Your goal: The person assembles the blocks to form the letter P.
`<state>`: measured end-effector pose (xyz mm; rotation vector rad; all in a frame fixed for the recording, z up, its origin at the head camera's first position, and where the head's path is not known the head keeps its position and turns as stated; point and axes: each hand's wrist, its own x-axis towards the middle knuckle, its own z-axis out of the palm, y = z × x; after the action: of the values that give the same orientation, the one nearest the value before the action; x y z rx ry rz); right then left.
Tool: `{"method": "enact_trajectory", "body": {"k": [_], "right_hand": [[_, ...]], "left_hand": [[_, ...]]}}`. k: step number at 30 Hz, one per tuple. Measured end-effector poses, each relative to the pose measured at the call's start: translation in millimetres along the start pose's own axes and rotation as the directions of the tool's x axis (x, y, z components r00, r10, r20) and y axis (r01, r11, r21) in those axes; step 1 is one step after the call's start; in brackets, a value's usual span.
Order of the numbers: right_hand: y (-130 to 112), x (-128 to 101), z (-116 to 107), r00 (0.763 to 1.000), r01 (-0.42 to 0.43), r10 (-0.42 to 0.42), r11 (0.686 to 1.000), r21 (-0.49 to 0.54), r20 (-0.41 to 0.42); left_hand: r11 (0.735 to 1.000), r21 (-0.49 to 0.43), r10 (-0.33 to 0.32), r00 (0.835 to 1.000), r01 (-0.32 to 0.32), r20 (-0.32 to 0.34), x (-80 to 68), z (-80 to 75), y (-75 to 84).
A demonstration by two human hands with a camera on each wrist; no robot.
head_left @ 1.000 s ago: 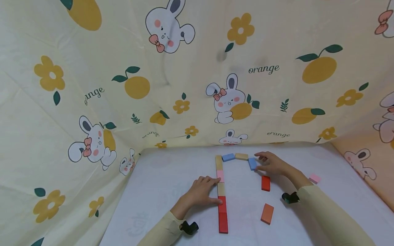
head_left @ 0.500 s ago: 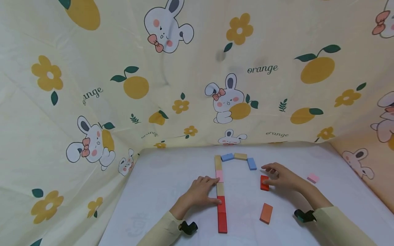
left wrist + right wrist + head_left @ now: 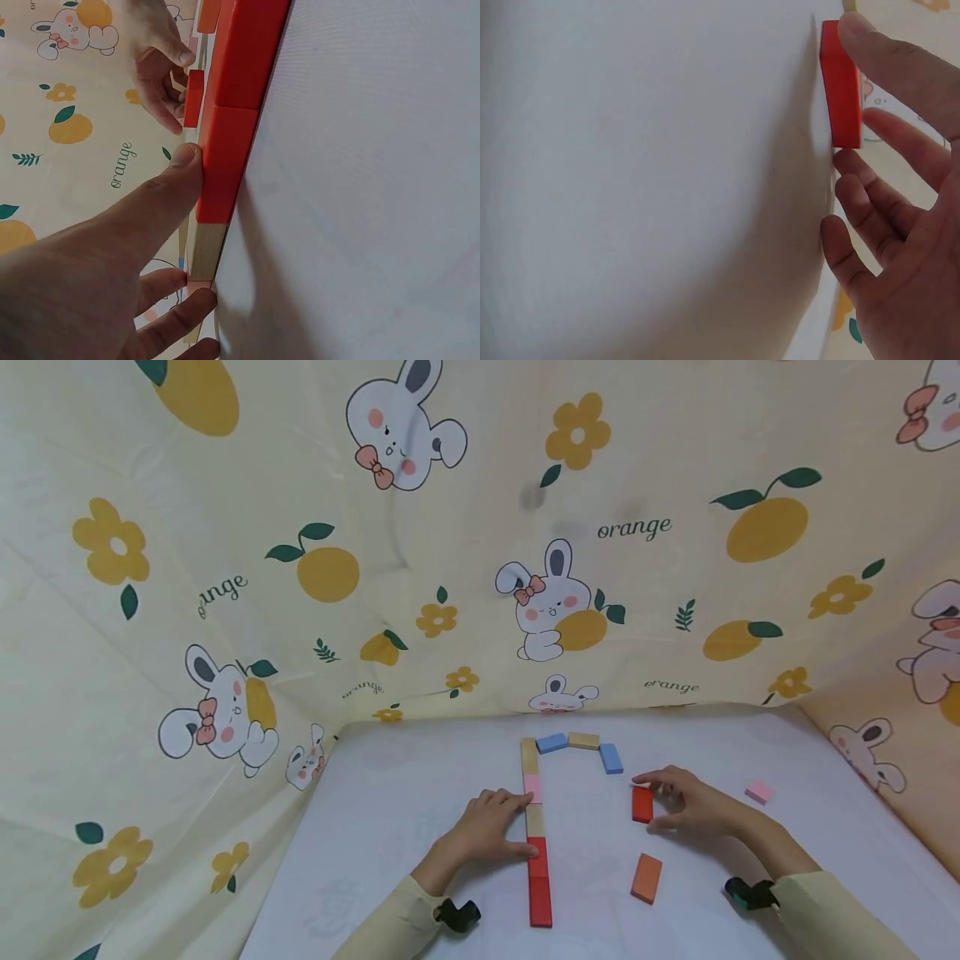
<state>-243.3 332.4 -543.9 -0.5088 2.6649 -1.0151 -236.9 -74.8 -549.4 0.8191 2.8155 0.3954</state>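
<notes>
A column of flat blocks (image 3: 536, 827), tan, pink, tan and two red, runs down the white table. My left hand (image 3: 487, 831) lies flat beside it, straight fingers pressing its left side; in the left wrist view the thumb (image 3: 176, 169) touches a red block (image 3: 225, 157) of the column. At the column's far end, a blue block (image 3: 552, 742), a tan block (image 3: 583, 741) and another blue block (image 3: 611, 757) form an arch. My right hand (image 3: 686, 806) pinches a loose red block (image 3: 642, 804) by its two ends, as the right wrist view shows for the same block (image 3: 840, 82).
An orange block (image 3: 646, 877) lies near the front, below the red one. A pink block (image 3: 759, 791) sits alone to the right. A cloth printed with rabbits and oranges (image 3: 450, 568) walls the table (image 3: 390, 827) at the back and both sides.
My right hand left the blue block at the arch's right end, drew back toward me and took hold of the loose red block. The left hand has stayed put.
</notes>
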Motion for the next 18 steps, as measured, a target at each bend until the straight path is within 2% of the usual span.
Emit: {"method": "enact_trajectory", "body": {"k": [4, 10, 18], "right_hand": [[1.0, 0.8, 2.9, 1.000, 0.001, -0.001, 1.000, -0.004, 0.010], [2.0, 1.1, 6.6, 0.999, 0.032, -0.034, 0.998, -0.046, -0.033], [4.9, 2.1, 8.6, 0.999, 0.019, -0.022, 0.998, -0.056, -0.047]], "left_hand": [[1.000, -0.007, -0.002, 1.000, 0.002, 0.001, -0.2, 0.1, 0.1], [1.000, -0.009, 0.001, 1.000, -0.001, 0.001, -0.2, 1.5, -1.2], [1.000, -0.007, 0.001, 1.000, -0.001, -0.003, 1.0, 2.9, -1.5]]}}
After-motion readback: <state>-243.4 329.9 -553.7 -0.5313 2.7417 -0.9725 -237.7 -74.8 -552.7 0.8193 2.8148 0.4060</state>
